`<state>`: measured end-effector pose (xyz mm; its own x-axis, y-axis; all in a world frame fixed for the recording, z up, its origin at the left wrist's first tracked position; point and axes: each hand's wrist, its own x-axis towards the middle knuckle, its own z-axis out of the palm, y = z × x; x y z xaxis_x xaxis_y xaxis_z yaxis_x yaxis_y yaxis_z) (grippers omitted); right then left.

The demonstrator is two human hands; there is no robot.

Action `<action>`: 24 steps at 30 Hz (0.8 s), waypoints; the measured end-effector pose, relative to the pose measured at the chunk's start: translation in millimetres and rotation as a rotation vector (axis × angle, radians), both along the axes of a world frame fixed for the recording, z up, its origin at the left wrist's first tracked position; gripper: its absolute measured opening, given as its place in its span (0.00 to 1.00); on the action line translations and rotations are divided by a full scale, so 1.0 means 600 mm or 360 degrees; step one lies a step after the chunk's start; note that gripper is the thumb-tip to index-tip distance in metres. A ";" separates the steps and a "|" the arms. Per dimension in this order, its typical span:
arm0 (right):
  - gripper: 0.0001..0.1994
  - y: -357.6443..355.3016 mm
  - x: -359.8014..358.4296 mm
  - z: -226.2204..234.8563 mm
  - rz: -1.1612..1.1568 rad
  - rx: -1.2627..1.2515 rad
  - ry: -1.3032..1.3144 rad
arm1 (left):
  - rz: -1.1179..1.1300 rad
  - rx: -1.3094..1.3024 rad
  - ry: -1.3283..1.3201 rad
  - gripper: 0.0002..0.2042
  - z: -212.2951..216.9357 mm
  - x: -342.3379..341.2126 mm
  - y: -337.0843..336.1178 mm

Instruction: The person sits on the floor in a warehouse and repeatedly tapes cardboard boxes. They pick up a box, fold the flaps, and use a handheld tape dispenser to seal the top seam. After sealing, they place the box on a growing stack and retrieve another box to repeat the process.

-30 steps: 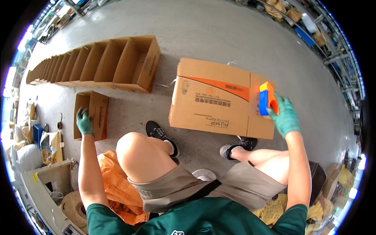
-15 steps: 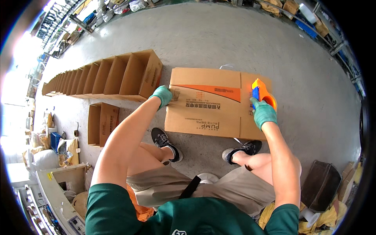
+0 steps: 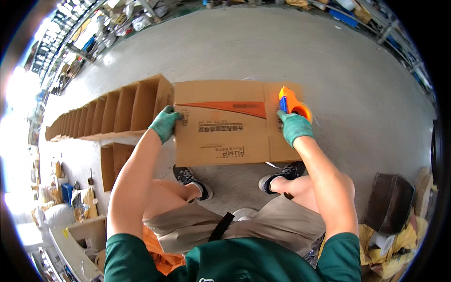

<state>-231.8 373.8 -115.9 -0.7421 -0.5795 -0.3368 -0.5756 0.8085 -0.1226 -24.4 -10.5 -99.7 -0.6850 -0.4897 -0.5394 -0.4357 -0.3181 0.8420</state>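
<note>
A flat brown carton [image 3: 221, 141] with an orange stripe and dark print lies level before me, above my shoes. My left hand [image 3: 164, 124], in a green glove, is closed on its left edge, with the thumb on the top face. At the right end, my gloved right hand [image 3: 297, 128] is wrapped around the handle of an orange and blue tape dispenser [image 3: 294, 101]. The dispenser is over the carton's right part; whether it touches the cardboard I cannot tell. The fingers under the carton's left edge are hidden.
A long row of open-topped cartons [image 3: 123, 108] stands on the floor at the left, close to the flat carton. Nearer me is another open carton [image 3: 111, 162]. A dark brown case [image 3: 388, 203] stands at the lower right. Loaded shelving [image 3: 385, 30] lines the far right.
The flat carton has shifted left, nearer to the row of cartons, together with both hands and the tape dispenser. My left thumb now shows on its top face. The view has shifted slightly.
</note>
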 end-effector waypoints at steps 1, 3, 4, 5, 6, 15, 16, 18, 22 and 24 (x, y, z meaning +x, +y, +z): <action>0.23 0.001 -0.003 0.013 -0.0082 -0.0061 -0.0064 | 0.0007 -0.0140 -0.0022 0.15 0.015 -0.003 -0.002; 0.22 0.015 -0.013 0.043 -0.0244 -0.0242 0.0013 | 0.0072 -0.0324 0.0003 0.16 0.054 -0.010 -0.028; 0.22 0.024 -0.014 0.055 -0.0308 -0.0325 0.0048 | 0.0139 -0.0366 0.0041 0.17 0.072 -0.004 -0.049; 0.21 0.031 -0.017 0.061 -0.0413 -0.0273 0.0065 | 0.0152 -0.0346 0.0245 0.17 0.079 0.007 -0.069; 0.21 0.040 -0.017 0.063 -0.0403 -0.0198 0.0016 | 0.0170 -0.0331 0.0451 0.18 0.081 0.020 -0.092; 0.25 0.038 0.065 -0.007 -0.0103 0.0047 0.0135 | 0.0367 -0.0549 0.0669 0.22 0.047 0.078 -0.156; 0.25 0.015 0.066 0.053 -0.0096 0.0064 0.0033 | 0.0404 -0.0582 0.0666 0.22 0.045 0.087 -0.162; 0.25 -0.029 0.076 0.213 -0.0084 0.0105 -0.0169 | 0.0410 -0.0608 0.0656 0.22 0.050 0.099 -0.163; 0.28 -0.057 0.062 0.286 0.0508 -0.1039 0.1127 | 0.0359 -0.0632 0.0716 0.23 0.068 0.096 -0.151; 0.31 -0.108 0.052 0.298 0.0519 -0.0848 0.1258 | 0.0338 -0.0645 0.0756 0.24 0.070 0.102 -0.154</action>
<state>-200.7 309.3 62.6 -0.4191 -0.7255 0.5460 -0.8314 0.5483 0.0904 36.7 -103.0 -57.9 -0.6693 -0.7411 0.0535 0.0502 0.0268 0.9984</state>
